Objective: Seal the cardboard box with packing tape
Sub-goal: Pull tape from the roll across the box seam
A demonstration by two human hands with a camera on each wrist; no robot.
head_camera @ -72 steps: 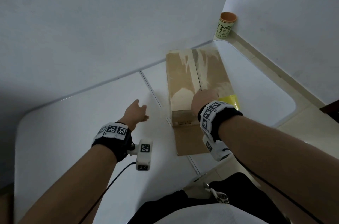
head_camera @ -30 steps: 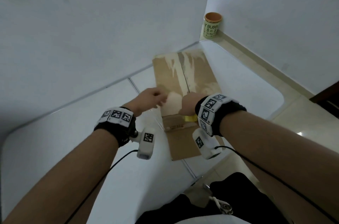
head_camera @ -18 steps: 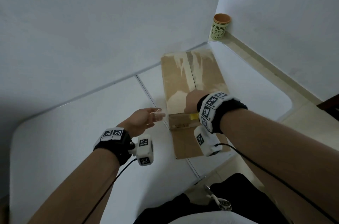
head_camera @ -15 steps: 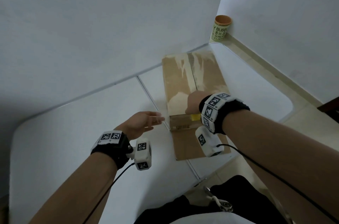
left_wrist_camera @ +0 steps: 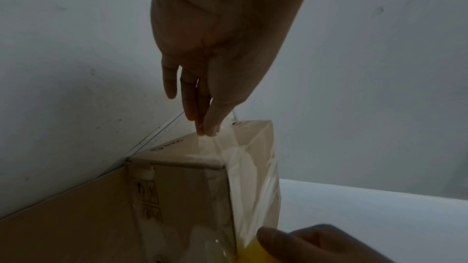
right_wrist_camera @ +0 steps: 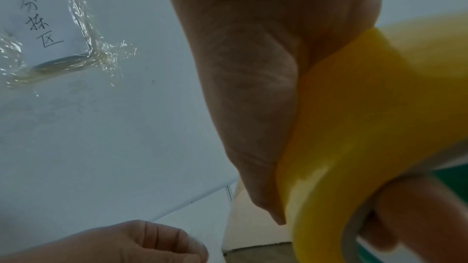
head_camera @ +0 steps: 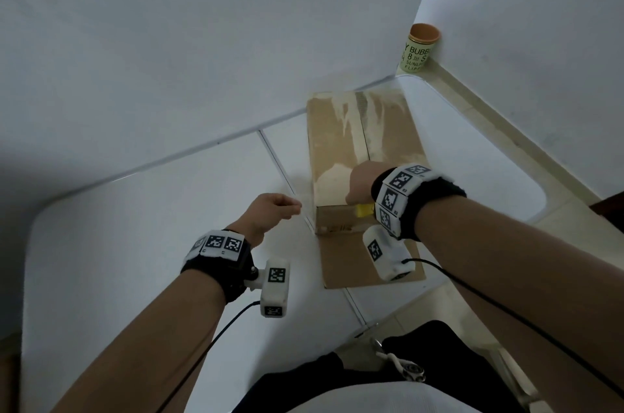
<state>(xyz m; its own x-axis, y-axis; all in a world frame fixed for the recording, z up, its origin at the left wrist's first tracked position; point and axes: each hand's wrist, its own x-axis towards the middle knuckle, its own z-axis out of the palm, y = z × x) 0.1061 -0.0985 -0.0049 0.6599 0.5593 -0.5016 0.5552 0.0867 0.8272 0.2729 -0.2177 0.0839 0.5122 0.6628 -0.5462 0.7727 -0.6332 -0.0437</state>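
Note:
A long cardboard box [head_camera: 337,149] lies on the white table [head_camera: 135,243], shiny clear tape along its top seam. My right hand [head_camera: 361,183] rests at the near end of the top and grips a yellow tape roll [head_camera: 364,210], thumb outside the roll [right_wrist_camera: 354,127] and fingers through its core. Just left of the box's near corner, my left hand [head_camera: 293,210] pinches the end of a clear tape strip [left_wrist_camera: 215,145] that runs to the box's [left_wrist_camera: 182,197] top edge. A loose flap [head_camera: 354,260] lies flat in front of the box.
A pale green cup with an orange lid [head_camera: 418,47] stands in the wall corner beyond the box. White walls close off the far and right sides. A handwritten paper [right_wrist_camera: 43,21] is taped to the wall. The table's rounded edge runs to the right.
My right hand slid with the roll from mid-box to the near end. My left hand reached the box top, then drew back left, and its fingers now pinch the tape end.

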